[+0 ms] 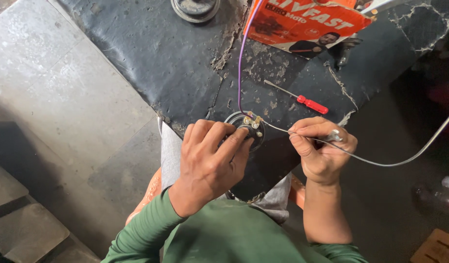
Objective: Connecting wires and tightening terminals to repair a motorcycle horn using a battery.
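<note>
Two bare hands work at the near edge of a worn black bench top [185, 63], and everything here is placed from the small round black part [247, 127] that sits on that edge. The left hand [210, 160] closes over the near side of the round part, fingers [229, 141] curled across its rim and pressing it down, so it holds the part firmly and hides most of its lower half. Just to the right of the part, the right hand [322, 151] pinches a thin grey wire [380, 163] between thumb and bent fingers; the pinch is tight and narrow, and the wire's tip reaches left to the brass terminals [253, 121] on top of the part. From the hand the same wire sweeps away to the right and curves upward out of view. A purple wire [240, 63] rises straight from the far side of the part and runs up past an orange printed sheet [307, 22] lying well beyond it. A screwdriver with a red handle [302, 101] lies on the bench top just beyond and to the right of the part, near the right hand but apart from it. Far beyond the part, at the top edge, part of a round metal piece [195, 9] shows. Left of the part lies grey concrete floor [54, 87]. Green sleeves [151, 229] cover the forearms below it.
</note>
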